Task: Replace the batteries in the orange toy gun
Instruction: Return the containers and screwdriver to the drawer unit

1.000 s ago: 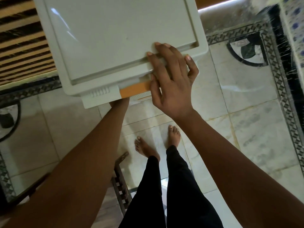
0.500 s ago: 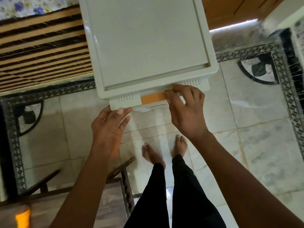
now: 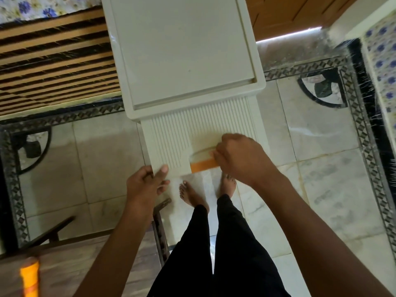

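While the right hand (image 3: 240, 157) grips the drawer's orange handle (image 3: 202, 162) and the left hand (image 3: 145, 185) pinches its ribbed front (image 3: 171, 133), 1 orange object (image 3: 29, 277), probably the toy gun, lies on the wooden table (image 3: 90, 264) below-left, nearer the left hand

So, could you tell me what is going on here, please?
A person stands at a white cabinet with both hands on its ribbed front. The right hand curls into the handle with the orange strip, and the left hand pinches the front's lower left corner. Whether the front has come open cannot be told. An orange thing lies on the wooden table at lower left, too blurred to name. No batteries are in view.
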`<move>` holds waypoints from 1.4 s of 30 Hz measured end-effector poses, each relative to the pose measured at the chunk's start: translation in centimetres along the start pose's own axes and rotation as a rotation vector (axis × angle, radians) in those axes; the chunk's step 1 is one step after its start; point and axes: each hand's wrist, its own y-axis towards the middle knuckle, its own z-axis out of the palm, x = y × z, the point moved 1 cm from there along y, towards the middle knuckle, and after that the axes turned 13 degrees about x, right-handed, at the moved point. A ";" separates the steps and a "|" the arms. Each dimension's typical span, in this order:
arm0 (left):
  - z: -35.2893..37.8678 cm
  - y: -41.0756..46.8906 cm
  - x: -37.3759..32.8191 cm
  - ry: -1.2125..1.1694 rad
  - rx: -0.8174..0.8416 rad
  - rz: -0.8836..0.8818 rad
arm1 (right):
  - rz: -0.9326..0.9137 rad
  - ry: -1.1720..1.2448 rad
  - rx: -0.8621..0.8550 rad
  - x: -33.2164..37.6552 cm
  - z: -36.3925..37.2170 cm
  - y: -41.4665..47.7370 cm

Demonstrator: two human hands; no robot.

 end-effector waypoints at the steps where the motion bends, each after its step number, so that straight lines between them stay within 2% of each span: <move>1: -0.3 -0.7 1.0 0.029 0.001 -0.031 | 0.020 -0.004 0.066 0.2 0.6 -0.8; 4: -1.1 -1.8 3.3 0.094 0.022 -0.091 | 0.046 -0.014 0.198 0.6 2.9 -2.5; 8: -1.3 -0.5 4.7 0.136 0.032 -0.105 | 0.082 0.011 0.201 -0.2 5.1 -2.0; 12: -0.6 4.4 5.0 0.214 0.042 -0.099 | 0.141 0.068 0.253 -2.0 6.8 1.7; 17: 1.1 11.2 2.3 0.215 0.075 -0.068 | 0.182 0.214 0.231 -4.5 7.7 7.2; 20: 2.1 13.8 -0.4 0.148 0.052 -0.013 | 0.296 0.428 0.078 -5.7 8.0 9.3; 24: 3.1 14.9 -2.8 -0.031 0.033 -0.010 | 0.619 0.870 -0.299 -6.6 7.9 9.9; 26: 3.4 14.7 -3.2 -0.122 0.036 -0.022 | 0.704 1.023 -0.346 -7.1 7.7 10.3; 32: 2.9 14.3 -2.8 -0.224 0.035 -0.014 | 0.549 1.063 -0.254 -6.9 6.8 12.8; 37: 3.3 13.3 -2.8 -0.238 0.057 0.018 | 0.618 1.189 -0.436 -7.7 6.7 13.4; 42: 2.9 12.8 -2.3 -0.215 0.073 0.057 | 0.537 1.133 -0.308 -7.4 7.2 13.1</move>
